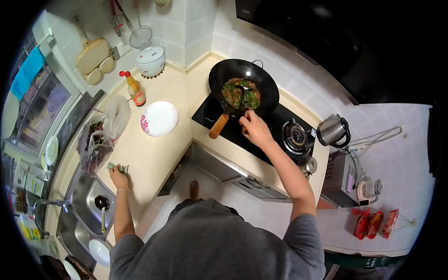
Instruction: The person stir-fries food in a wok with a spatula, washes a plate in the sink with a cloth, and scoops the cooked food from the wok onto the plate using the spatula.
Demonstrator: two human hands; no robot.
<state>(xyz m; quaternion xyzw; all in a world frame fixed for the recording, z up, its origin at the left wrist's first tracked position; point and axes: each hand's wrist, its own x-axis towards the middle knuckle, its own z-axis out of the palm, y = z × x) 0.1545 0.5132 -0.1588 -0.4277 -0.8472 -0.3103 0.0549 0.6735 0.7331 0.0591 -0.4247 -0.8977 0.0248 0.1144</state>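
My right hand point(256, 129) is closed round the handle of a spatula point(245, 95), whose blade rests among the food. Chopped green vegetables and brownish pieces point(233, 97) fill the bottom of a black wok point(266, 86). The wok's wooden handle point(219, 126) points toward me, with no hand on it. At the counter's edge by the sink, my left hand point(118, 178) is closed on a small greenish cloth point(112, 165). Beyond that hand lies a clear plastic bag point(95, 144) with dark greens inside. A white plate with pink flowers point(160, 119) sits on the counter between my hands.
Left of me is a steel sink point(91, 186) holding a dark ladle with a yellowish handle point(102, 219). A sauce bottle point(135, 91) and a lidded white pot point(150, 61) stand at the back. Right of the wok are a bare burner point(295, 135) and a steel kettle point(332, 130).
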